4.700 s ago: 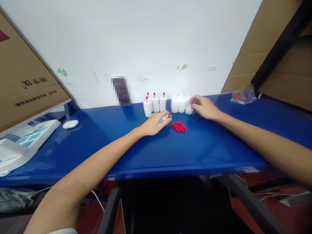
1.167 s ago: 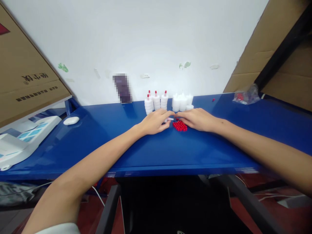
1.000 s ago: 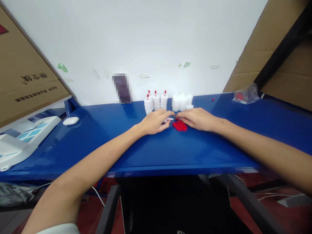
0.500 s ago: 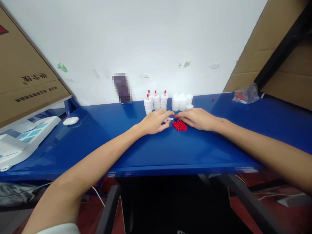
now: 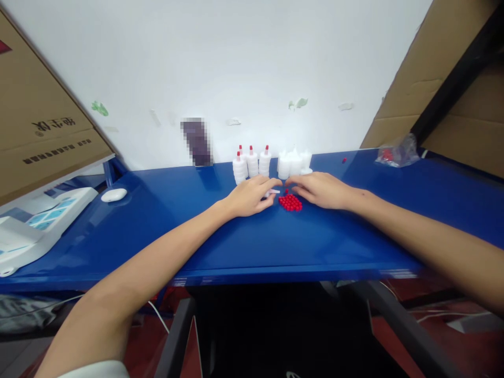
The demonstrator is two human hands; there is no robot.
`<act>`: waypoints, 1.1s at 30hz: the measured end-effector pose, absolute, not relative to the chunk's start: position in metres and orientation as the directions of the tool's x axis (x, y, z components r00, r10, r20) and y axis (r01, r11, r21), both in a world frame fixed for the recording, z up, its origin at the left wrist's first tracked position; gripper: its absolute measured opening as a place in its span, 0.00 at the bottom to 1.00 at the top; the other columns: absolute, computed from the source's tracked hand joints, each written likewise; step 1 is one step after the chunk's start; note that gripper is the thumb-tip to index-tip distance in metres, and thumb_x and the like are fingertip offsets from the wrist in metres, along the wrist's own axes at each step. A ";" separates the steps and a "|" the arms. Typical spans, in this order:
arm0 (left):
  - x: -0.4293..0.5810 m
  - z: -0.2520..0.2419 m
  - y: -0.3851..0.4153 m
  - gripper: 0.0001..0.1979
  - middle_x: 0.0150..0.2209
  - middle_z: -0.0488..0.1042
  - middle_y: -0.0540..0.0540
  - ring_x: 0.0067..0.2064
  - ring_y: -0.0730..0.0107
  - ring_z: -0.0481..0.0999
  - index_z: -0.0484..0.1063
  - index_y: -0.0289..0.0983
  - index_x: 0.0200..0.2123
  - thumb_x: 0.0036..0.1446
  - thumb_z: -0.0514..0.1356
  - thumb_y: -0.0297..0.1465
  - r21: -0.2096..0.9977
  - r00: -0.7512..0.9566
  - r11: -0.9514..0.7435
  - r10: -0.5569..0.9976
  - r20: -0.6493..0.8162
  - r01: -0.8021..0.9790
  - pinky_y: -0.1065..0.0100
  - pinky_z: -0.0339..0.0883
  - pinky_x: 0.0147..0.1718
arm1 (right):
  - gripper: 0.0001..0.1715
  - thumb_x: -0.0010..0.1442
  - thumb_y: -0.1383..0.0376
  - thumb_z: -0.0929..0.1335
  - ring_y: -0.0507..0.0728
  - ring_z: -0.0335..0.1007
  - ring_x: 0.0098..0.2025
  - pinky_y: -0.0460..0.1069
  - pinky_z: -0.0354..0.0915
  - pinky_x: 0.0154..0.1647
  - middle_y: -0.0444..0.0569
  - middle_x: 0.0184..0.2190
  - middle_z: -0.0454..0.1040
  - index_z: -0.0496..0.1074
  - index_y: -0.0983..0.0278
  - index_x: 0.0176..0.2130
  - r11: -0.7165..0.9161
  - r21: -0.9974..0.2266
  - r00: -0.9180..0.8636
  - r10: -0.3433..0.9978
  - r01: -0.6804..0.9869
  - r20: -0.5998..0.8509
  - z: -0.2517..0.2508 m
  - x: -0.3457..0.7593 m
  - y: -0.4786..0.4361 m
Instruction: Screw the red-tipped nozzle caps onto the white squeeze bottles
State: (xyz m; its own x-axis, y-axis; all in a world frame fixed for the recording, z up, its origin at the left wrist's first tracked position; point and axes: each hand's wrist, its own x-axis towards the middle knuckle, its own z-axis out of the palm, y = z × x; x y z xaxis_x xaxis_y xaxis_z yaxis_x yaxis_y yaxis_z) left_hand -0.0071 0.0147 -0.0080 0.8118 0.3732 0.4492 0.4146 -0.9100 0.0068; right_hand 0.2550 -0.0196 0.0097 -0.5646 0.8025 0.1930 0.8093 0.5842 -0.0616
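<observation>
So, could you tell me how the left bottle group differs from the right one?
The left bottle group has red caps; the right bottle group has bare white nozzles. The left group stands slightly spaced; the right group is packed tight. Both are small, white and upright on the blue table.

On the table (image 5: 236,247), the caps (image 5: 290,202) lie between left hand (image 5: 250,197) and right hand (image 5: 321,190), bottles (image 5: 252,164) behind.
</observation>
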 end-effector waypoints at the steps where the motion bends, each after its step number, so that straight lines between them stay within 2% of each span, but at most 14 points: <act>1: -0.007 -0.008 0.015 0.17 0.45 0.78 0.40 0.46 0.60 0.77 0.70 0.37 0.59 0.70 0.53 0.33 0.009 0.812 -0.910 0.374 0.449 0.414 0.62 0.71 0.43 | 0.22 0.70 0.64 0.60 0.63 0.81 0.44 0.55 0.68 0.40 0.52 0.47 0.84 0.75 0.60 0.58 0.578 -0.067 -0.558 0.807 0.813 0.193 0.011 0.255 -0.020; 5: -0.008 -0.008 0.015 0.18 0.46 0.78 0.39 0.46 0.59 0.77 0.70 0.36 0.59 0.70 0.53 0.33 0.013 0.814 -0.909 0.379 0.441 0.416 0.62 0.72 0.44 | 0.24 0.68 0.63 0.62 0.63 0.81 0.42 0.55 0.67 0.39 0.51 0.42 0.85 0.76 0.60 0.59 0.563 -0.072 -0.545 0.819 0.823 0.183 0.015 0.255 -0.024; 13: -0.007 -0.008 0.014 0.18 0.47 0.78 0.40 0.47 0.59 0.77 0.70 0.37 0.59 0.71 0.53 0.33 0.008 0.815 -0.904 0.389 0.430 0.428 0.62 0.72 0.45 | 0.27 0.65 0.64 0.62 0.63 0.80 0.41 0.56 0.68 0.39 0.51 0.43 0.85 0.77 0.59 0.58 0.556 -0.083 -0.543 0.828 0.827 0.137 0.018 0.253 -0.027; 19: -0.007 -0.007 0.013 0.18 0.48 0.78 0.39 0.48 0.59 0.77 0.69 0.37 0.60 0.71 0.52 0.33 0.023 0.816 -0.897 0.412 0.407 0.441 0.61 0.72 0.46 | 0.27 0.68 0.64 0.59 0.67 0.80 0.51 0.62 0.72 0.50 0.55 0.53 0.82 0.76 0.62 0.59 0.614 -0.141 -0.597 0.789 0.777 0.143 0.017 0.256 -0.025; 27: -0.007 -0.008 0.014 0.18 0.47 0.78 0.40 0.48 0.58 0.77 0.69 0.37 0.60 0.70 0.52 0.34 0.013 0.818 -0.900 0.403 0.410 0.436 0.61 0.72 0.46 | 0.27 0.68 0.64 0.59 0.66 0.80 0.51 0.61 0.72 0.53 0.55 0.53 0.82 0.77 0.63 0.59 0.647 -0.197 -0.632 0.762 0.736 0.139 0.016 0.255 -0.026; 33: -0.007 -0.008 0.015 0.18 0.47 0.78 0.40 0.48 0.59 0.77 0.70 0.37 0.59 0.70 0.52 0.33 0.013 0.817 -0.904 0.393 0.421 0.428 0.61 0.72 0.46 | 0.25 0.68 0.65 0.60 0.64 0.81 0.47 0.60 0.72 0.49 0.54 0.50 0.84 0.78 0.63 0.57 0.676 -0.220 -0.656 0.737 0.703 0.166 0.017 0.254 -0.027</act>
